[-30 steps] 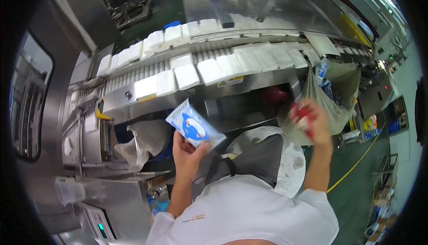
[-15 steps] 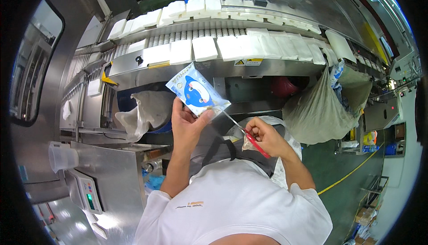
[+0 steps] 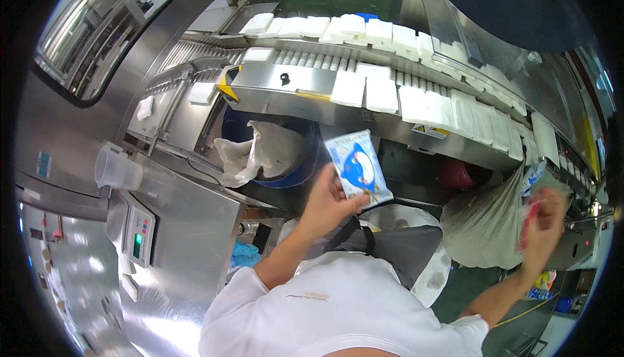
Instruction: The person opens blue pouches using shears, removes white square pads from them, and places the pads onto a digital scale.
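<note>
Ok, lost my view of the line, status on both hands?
Left hand holds blue-and-white printed flat packet. Right hand blurred, grips something red by grey hanging bag. Nothing between.

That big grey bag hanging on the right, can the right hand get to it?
Probably yes. The right hand is blurred but sits right at the upper edge of the grey bag, with nothing between them. It seems to grip something red, so it may not be free to grab.

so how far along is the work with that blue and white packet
Done: nothing clearly finished. In hand: left hand holds the blue and white packet up; right hand, blurred, grips something red by the hanging grey bag. Left: many white packs sit on the roller conveyor.
</note>
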